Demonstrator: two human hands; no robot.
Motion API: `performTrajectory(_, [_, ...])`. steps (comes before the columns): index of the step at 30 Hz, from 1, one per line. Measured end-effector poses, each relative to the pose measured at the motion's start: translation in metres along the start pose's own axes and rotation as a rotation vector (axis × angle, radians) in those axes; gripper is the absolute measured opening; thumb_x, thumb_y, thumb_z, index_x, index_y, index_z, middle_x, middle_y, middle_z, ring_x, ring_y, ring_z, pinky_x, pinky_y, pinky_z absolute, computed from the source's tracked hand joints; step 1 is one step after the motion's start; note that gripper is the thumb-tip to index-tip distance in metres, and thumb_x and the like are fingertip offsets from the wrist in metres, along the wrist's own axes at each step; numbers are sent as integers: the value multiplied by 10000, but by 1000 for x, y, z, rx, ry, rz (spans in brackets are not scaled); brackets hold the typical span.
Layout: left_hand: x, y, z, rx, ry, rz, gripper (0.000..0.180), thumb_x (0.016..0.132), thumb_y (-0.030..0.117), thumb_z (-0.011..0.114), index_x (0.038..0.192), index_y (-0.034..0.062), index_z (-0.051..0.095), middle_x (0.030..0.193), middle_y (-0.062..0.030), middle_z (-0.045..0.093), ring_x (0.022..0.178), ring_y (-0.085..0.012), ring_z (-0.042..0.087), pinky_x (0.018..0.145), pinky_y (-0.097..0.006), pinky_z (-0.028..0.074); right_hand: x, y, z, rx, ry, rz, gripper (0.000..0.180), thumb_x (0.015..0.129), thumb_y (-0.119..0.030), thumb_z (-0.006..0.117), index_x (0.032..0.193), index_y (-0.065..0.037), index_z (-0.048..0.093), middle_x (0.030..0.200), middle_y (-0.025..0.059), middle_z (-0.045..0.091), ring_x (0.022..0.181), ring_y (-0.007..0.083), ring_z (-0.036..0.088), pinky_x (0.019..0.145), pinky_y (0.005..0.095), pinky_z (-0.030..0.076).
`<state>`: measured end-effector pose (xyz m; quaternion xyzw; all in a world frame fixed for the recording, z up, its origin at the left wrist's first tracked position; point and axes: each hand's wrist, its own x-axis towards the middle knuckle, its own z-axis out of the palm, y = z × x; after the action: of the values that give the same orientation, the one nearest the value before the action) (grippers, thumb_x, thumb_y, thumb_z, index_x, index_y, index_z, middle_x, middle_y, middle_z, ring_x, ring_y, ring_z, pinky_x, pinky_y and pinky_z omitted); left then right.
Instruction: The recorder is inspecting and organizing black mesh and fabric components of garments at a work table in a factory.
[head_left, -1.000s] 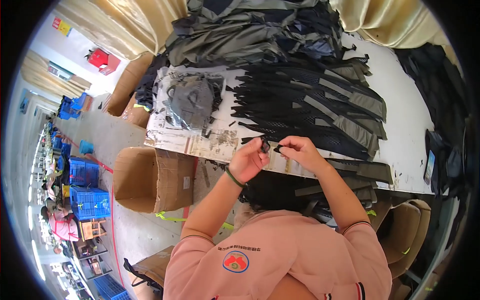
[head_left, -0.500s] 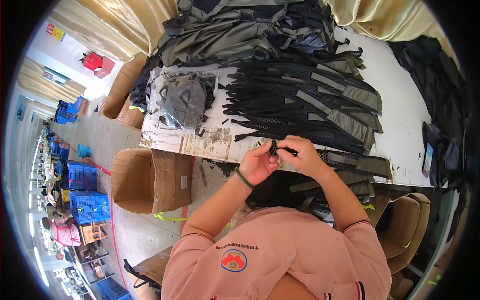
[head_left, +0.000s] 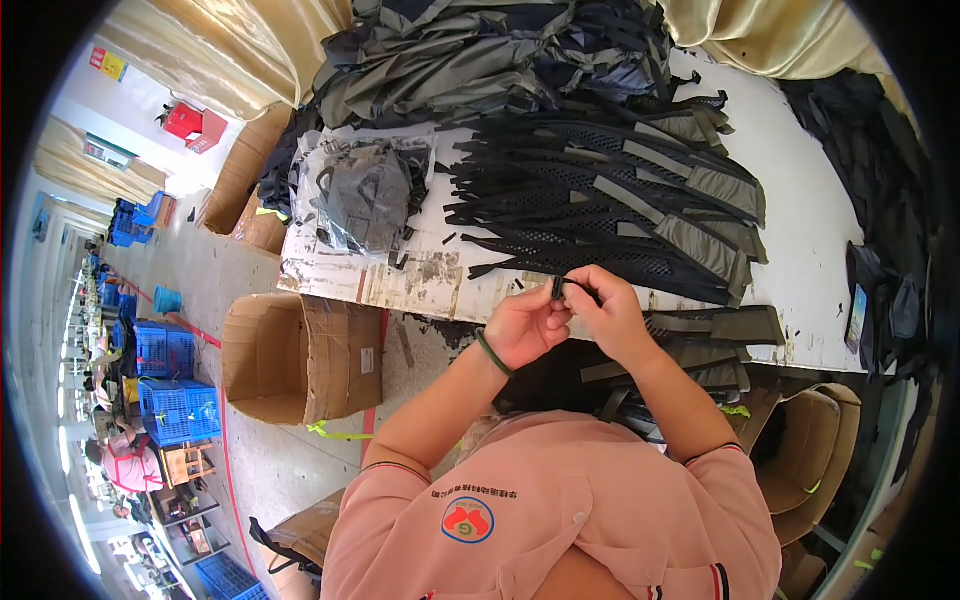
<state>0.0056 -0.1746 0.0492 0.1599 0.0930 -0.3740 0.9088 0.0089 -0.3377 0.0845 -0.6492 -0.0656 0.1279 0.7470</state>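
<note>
My left hand (head_left: 524,330) pinches a small black plastic buckle (head_left: 557,289) between thumb and fingers, just off the table's near edge. Against it, my right hand (head_left: 606,312) is closed on a thin black webbing strap (head_left: 583,287) at the buckle; exactly how the strap lies in it is hidden by my fingers. Behind both hands, a row of black mesh shoulder straps (head_left: 600,182) with grey-green padded ends covers the middle of the table. More padded straps (head_left: 715,325) hang over the near edge beside my right forearm.
On the white table (head_left: 810,230) lie a clear plastic bag (head_left: 365,195) of dark parts and a heap of dark fabric (head_left: 490,65). Black pieces hang at the right (head_left: 880,230). Cardboard boxes stand at left (head_left: 300,360) and right (head_left: 810,450); blue crates (head_left: 180,410) are farther left.
Both hands have shifted slightly right, keeping together. The buckle has turned more upright, and the strap now shows looping over my right thumb and fingers.
</note>
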Motion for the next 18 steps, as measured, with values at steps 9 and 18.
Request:
performTrajectory(9, [-8,1,0,104,-30,-14,187,929,246,517,1001,83,572,830,-4,539,663,-107,444,572,-251,364,3,-17,-21,-490,-207,-323,111,833,-47,605,936,-5,610,795,96,624,742,192,605,679,289,470])
performTrajectory(18, [-9,1,-3,160,-19,-11,200,929,252,526,1015,72,548,821,-27,558,644,-110,478,563,-251,377,-4,-15,-19,-83,-226,42,87,834,-38,615,899,14,592,780,87,640,701,115,594,635,260,482])
